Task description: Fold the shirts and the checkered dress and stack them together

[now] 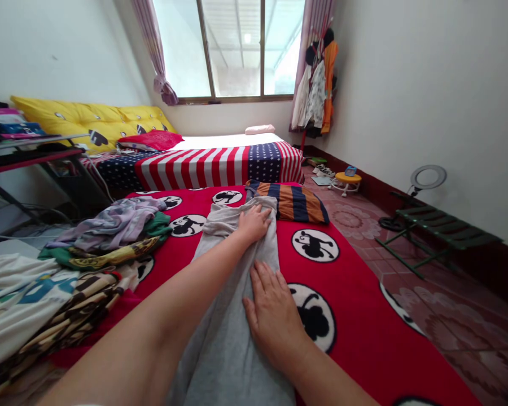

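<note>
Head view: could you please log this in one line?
left hand: on grey trousers | right hand: same, nearer camera | beneath: red blanket

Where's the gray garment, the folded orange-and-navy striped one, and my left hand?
Gray garment (pixel 229 338): head view, on its cloth between the two arms.
Striped garment (pixel 298 203): head view, around the middle of its folded top.
Left hand (pixel 254 224): head view, on the back of the hand.

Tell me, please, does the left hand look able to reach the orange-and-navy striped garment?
Probably yes: the left hand rests on the gray garment, close to the orange-and-navy striped garment, and no visible obstacle stands between them.
</note>
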Available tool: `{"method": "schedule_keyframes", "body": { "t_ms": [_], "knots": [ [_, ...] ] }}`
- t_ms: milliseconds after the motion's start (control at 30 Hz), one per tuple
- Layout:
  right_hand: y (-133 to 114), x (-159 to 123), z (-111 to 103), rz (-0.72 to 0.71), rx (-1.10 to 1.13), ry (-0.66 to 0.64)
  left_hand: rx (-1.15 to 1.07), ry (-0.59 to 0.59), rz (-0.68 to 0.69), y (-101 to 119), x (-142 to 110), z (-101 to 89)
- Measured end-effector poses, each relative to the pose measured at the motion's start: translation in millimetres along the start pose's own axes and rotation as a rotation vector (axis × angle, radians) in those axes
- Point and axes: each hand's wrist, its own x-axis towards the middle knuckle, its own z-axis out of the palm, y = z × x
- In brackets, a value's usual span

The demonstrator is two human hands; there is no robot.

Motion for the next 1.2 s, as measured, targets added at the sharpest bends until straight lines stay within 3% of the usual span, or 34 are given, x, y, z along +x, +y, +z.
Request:
{"method": "schedule_keyframes", "body": {
  "t_ms": [100, 300, 400, 600, 767, 967, 1200],
  "knots": [
    [-0.3, 0.6, -0.1, 0.009, 0.009, 0.001, -0.017, 0.005, 0.067, 3.8, -12.5, -4.8],
    [0.8, 2.7, 2.3, 0.017, -0.021, -0.032, -0.063, -0.159, 0.187, -3.8, -27.0, 8.0],
    [1.0, 3.4, 0.6, 0.022, -0.031, -0.049, -0.079, -0.169, 0.192, -6.9, -33.2, 4.2],
    [1.7, 3.2, 0.9, 0.008, -0.037, -0.035, -0.116, 0.108, 0.138, -28.2, -89.8, -17.9],
    [2.8, 2.0, 2.8, -0.007, -0.05, 0.0, -0.094, 0.143, 0.057, -52.9, -135.6, -19.7],
    [8.9, 3.0, 4.0, -0.059, -0.085, 0.031, -0.096, 0.261, -0.032, -51.4, -145.3, -13.2],
    [14.5, 1.4, 4.9, -0.091, -0.104, 0.022, -0.086, 0.245, -0.095, -52.1, -144.5, -10.1]
  ]
}}
